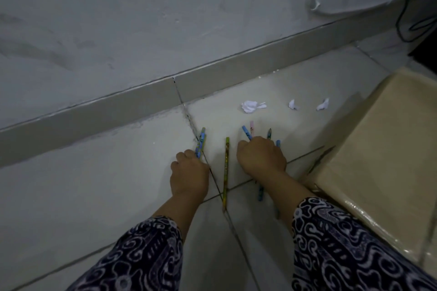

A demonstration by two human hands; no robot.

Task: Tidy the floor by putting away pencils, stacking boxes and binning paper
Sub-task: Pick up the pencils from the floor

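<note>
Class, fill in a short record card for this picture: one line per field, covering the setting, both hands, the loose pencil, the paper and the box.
setting: tiled floor beside a wall with a grey skirting
left hand: closed on blue pencils
right hand: closed over several pencils fanned out on the floor
loose pencil: one yellow-green pencil lying between the hands, untouched
paper: three crumpled white paper scraps beyond the pencils, nearer the wall
box: cardboard box to the right, on the floor

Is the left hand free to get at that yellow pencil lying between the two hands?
Probably yes: the yellow pencil lies bare on the floor beside the left hand, nothing between, though that hand already grips blue pencils.
</note>
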